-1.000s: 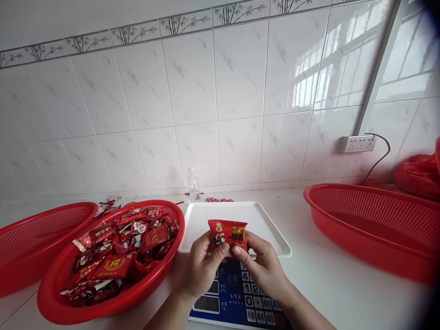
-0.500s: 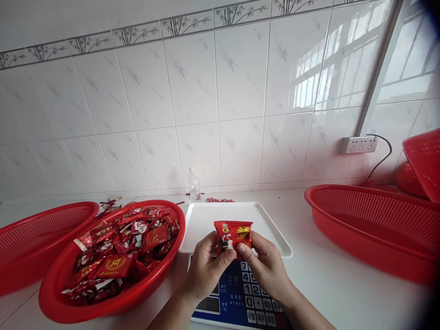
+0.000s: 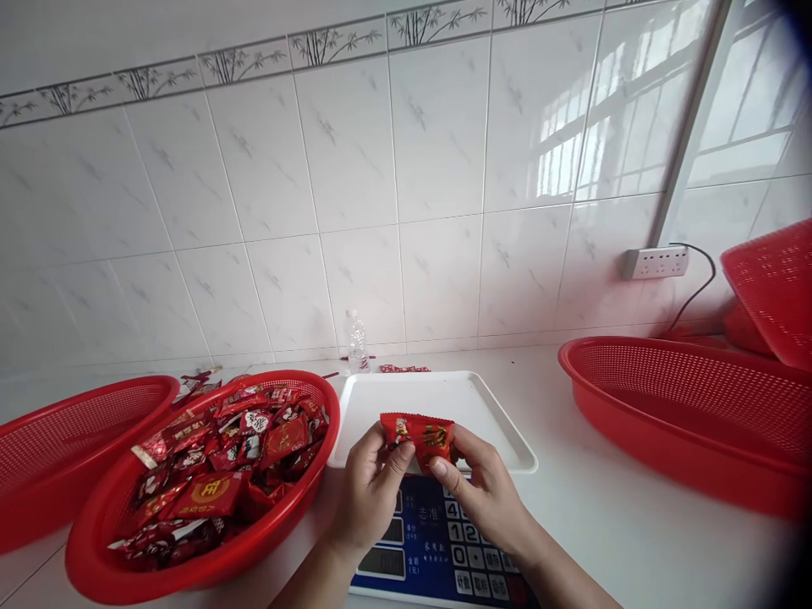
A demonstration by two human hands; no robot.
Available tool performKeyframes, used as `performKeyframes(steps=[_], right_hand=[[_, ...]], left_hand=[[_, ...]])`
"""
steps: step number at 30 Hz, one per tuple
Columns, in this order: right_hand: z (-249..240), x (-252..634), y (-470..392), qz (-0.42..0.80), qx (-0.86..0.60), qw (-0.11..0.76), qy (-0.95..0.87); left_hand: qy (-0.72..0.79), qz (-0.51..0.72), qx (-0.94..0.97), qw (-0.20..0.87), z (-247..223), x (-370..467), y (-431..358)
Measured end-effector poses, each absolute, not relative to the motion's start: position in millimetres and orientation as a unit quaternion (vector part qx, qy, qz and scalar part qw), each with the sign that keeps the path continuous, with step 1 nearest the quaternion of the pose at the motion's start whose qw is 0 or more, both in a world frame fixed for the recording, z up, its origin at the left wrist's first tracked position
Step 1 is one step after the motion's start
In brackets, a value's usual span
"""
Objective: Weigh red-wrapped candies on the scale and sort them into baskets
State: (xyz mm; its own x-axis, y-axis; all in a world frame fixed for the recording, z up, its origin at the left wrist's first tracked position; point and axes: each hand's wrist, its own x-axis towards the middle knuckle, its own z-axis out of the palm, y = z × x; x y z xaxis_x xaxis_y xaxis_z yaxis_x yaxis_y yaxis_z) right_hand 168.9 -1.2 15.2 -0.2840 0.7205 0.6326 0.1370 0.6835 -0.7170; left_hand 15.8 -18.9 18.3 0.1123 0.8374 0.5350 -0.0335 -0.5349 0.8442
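Worktop [image 3: 558, 541] carries a red basket [image 3: 95, 562] of wrapped pieces and a scale [image 3: 435, 550] with white tray [image 3: 437, 393]; left hand [image 3: 368, 499] and right hand [image 3: 491, 491] pinch a red packet [image 3: 415, 427] above the scale, apparently newly creased, hence under manipulation.

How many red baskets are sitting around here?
4: the far-left basket, the filled basket beside it, the near-right basket to the right of the scale, and the tilted basket behind that, cut off by the picture's edge. Others may be hidden.
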Motion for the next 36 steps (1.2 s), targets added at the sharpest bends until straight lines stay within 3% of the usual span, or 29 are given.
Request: performKeyframes(steps=[12,27,36], right_hand=[[12.7,168.7,-1.2,0.252,-0.276,0.554,-0.744],[12.4,166.4,-0.4,0.293,-0.299,0.525,-0.741],[15.2,167.0,-3.0,0.218,-0.272,0.541,-0.766]], left_hand=[[0.32,0.55,0.676,0.371,21.5,18.4,-22.7],[0.35,0.577,0.681,0.283,19.1,16.0,-21.6],[0.342,0.566,0.684,0.309,20.2,16.6,-21.2]])
